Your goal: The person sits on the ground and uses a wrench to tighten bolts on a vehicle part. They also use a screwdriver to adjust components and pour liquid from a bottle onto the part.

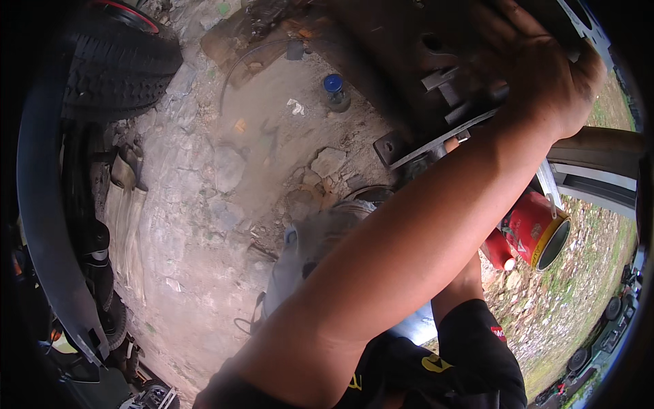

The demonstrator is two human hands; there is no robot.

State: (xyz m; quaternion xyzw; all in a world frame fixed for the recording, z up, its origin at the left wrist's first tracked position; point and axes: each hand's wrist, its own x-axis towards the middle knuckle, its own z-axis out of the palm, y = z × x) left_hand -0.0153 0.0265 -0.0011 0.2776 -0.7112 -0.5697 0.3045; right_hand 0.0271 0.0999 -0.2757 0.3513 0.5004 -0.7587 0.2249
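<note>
My left forearm crosses the view from lower left to upper right. My left hand (545,78) rests against a large dark metal part (388,54) with holes and brackets, its thumb apart from the fingers. Those fingers reach up into shadow, and I see nothing held in them. A metal strip with a holed end plate (390,146) runs beneath this part, towards my left wrist. Behind my left forearm rises my right forearm (460,290); my right hand is mostly or wholly hidden there, so its grip does not show.
A clear jar with a blue lid (334,92) stands on dusty ground near stones (329,162). On the right are a red can with a yellow rim (535,228) and a red bottle (496,251). A big tyre (119,71) sits at upper left.
</note>
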